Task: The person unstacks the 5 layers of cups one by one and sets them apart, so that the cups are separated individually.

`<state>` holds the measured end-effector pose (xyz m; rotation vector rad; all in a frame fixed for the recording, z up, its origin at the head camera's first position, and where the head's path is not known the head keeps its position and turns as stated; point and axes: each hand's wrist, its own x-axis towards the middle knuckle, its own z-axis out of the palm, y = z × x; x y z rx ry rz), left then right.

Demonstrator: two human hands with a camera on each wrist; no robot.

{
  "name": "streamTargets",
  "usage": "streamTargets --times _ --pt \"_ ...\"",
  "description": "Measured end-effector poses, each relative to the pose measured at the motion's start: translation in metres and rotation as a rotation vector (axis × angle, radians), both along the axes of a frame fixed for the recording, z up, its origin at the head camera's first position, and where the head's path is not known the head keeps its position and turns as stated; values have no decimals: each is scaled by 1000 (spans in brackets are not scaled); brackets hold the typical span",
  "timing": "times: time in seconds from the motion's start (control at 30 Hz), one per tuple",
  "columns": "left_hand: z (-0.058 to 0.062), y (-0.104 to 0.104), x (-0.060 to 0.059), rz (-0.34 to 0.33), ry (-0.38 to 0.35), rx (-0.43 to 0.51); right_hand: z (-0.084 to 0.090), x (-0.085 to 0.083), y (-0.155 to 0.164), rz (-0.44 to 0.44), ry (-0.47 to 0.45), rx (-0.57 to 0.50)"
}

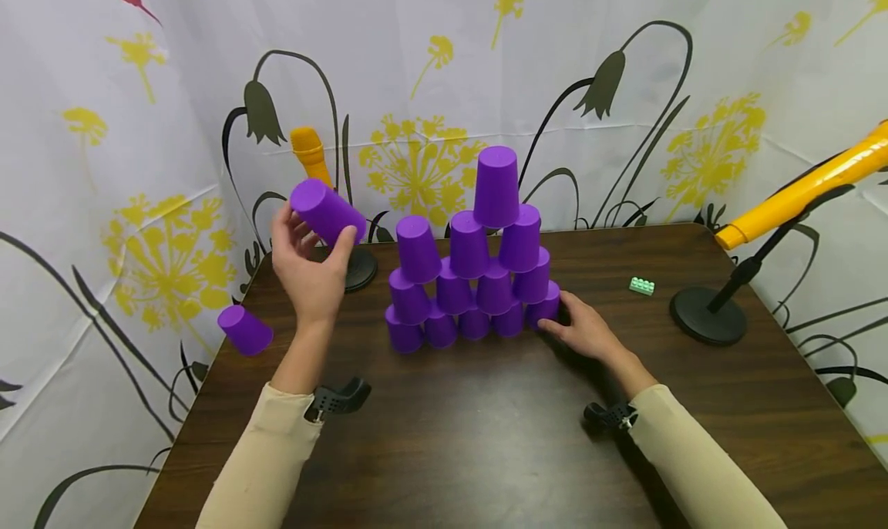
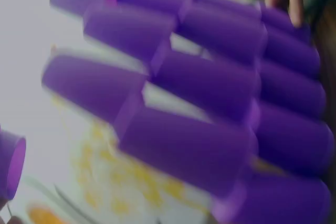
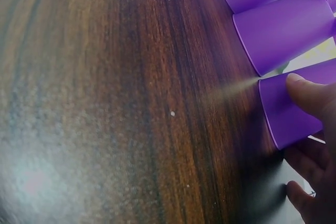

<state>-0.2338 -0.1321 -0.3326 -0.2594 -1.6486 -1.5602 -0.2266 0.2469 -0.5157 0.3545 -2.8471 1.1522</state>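
A pyramid of purple cups [image 1: 469, 244], all mouth down, stands in the middle of the table. Its third row has 3 cups, and a single top cup [image 1: 496, 186] sits over the middle and right ones. Left of the pyramid, my left hand [image 1: 310, 278] holds a tilted purple cup [image 1: 329, 211] in the air between thumb and fingers. My right hand [image 1: 586, 328] grips the bottom row's rightmost cup [image 3: 286, 106], its thumb on the near side. The left wrist view is blurred; the held cup [image 2: 10, 163] shows only partly there.
Another purple cup [image 1: 245, 330] is by the table's left edge. An orange microphone-like object [image 1: 308, 151] rises behind my left hand, above a round black base [image 1: 361, 268]. To the right are a mint toy brick [image 1: 641, 286] and a yellow tube [image 1: 798, 190] on a black stand [image 1: 709, 315].
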Motion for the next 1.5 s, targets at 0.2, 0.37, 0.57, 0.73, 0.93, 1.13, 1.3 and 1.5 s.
streamTargets --times 0.2,0.37,0.57,0.73,0.93,1.13,1.3,1.5 --pt "-84 -58 -13 354 -234 2 -2 -2 1 -4 -1 -4" --pt "-140 -92 -11 570 -466 -91 -4 -2 2 0 -2 -6" --pt "-174 -116 -3 638 -660 -220 -4 -2 2 -8 1 1" --pt "-180 -123 0 630 -714 -269 -4 -2 2 -12 -2 -4" --pt "-180 -130 1 647 -747 -341 -3 -2 1 -12 -2 -9" --pt "-179 -134 3 673 -743 -362 -3 -2 1 -8 -5 -4" --pt "-180 -135 4 682 -725 -359 -3 -2 1 -10 -6 -6" --pt "-181 -136 3 692 -733 -336 -3 -2 0 -13 -4 3"
